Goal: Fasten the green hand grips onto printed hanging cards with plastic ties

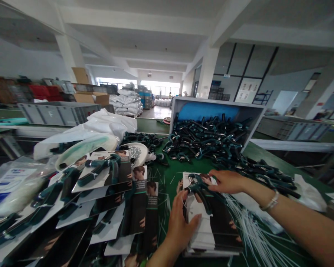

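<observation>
A green and black hand grip strengthener [204, 198] lies on the top printed card [219, 211] of a stack in front of me. My left hand [180, 220] is at the stack's left side, fingers curled at the card's edge and thumb over its white part. From the right, my right hand [228, 181] has its fingers closed at the strengthener's right handle, near the card's upper corner; the fingertips are partly hidden. White cable ties [256, 230] fan out to the right of the stack. Carded grip strengtheners [102, 170] are piled at left.
A tilted grey bin [253, 124] spills loose grip strengtheners [208, 139] onto the green table. A white bowl of small metal parts [137, 152] stands left of centre. Plastic bags [111, 122] lie behind the pile. Grey crates [59, 113] stand farther back.
</observation>
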`<state>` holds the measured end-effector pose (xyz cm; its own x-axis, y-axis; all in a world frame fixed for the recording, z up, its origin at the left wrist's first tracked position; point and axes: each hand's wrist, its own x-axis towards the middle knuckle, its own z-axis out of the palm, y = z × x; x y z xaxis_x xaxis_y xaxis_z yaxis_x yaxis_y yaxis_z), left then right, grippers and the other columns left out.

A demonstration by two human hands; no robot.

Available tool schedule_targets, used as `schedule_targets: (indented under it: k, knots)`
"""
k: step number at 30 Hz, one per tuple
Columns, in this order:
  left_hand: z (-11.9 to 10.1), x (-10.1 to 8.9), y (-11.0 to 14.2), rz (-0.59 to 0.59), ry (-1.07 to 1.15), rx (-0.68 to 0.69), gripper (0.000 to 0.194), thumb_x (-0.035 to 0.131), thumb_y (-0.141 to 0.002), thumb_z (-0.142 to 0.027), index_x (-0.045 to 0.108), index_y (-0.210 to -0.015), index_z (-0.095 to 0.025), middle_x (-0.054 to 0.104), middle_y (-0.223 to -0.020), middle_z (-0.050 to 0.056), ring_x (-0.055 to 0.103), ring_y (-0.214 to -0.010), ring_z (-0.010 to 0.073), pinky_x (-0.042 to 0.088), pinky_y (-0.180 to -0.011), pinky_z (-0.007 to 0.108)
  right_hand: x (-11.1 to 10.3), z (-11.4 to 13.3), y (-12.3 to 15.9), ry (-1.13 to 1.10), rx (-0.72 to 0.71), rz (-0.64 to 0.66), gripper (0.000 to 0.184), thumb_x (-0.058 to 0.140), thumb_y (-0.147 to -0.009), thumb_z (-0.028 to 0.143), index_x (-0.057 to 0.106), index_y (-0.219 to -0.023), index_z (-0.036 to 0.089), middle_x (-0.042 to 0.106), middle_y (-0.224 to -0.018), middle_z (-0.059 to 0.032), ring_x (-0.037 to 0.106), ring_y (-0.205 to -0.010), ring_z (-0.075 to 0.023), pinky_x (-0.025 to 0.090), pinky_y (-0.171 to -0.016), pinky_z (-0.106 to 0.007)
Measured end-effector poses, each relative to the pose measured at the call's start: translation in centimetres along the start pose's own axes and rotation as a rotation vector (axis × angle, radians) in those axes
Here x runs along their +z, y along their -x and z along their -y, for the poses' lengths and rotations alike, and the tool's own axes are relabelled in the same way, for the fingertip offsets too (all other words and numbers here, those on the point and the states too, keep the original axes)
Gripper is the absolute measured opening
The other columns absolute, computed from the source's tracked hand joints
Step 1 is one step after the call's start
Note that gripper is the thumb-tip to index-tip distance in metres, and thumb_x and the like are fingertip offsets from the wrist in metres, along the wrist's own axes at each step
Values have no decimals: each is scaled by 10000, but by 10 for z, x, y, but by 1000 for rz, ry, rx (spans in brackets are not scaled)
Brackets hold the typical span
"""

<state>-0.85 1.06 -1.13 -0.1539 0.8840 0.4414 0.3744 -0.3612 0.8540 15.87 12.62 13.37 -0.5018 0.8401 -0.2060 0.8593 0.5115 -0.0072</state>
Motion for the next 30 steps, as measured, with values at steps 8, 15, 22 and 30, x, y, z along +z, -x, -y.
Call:
schedule_targets:
  k: [8,15,22,30]
  knots:
    - [0,4,2,-25,65,-35,479,512,-804,-248,361,-1256,-204,433,-1266,126,434,-1164,230,348,-980,425,46,8,50,-110,-106,-283,533,401,-774,192,402,-1306,217,629,-1112,-75,615,-934,-217,438,-765,-299]
    - [-4,2,6,-59,161,-99,356,402,-874,-302,408,-1216,-204,471,-1221,118,487,-1112,200,394,-943,375,57,36,74,-94,-36,-251,404,406,-784,244,527,-1147,115,682,-907,-126,639,-829,-262,459,-727,-354]
    - [-23,-24,-9,-37,4,-109,305,552,-776,-358,567,-1047,-220,503,-1202,88,472,-1120,228,390,-924,389,81,26,94,-88,-104,-188,514,373,-840,307,392,-1299,77,650,-1026,-153,628,-874,-248,468,-727,-348]
    - [-55,-22,-101,351,-483,-170,344,542,-741,-431,636,-1004,-231,640,-1061,53,567,-987,208,412,-850,286,60,34,77,-77,-84,-285,402,484,-748,254,576,-1135,199,637,-953,-96,602,-856,-236,451,-707,-334]
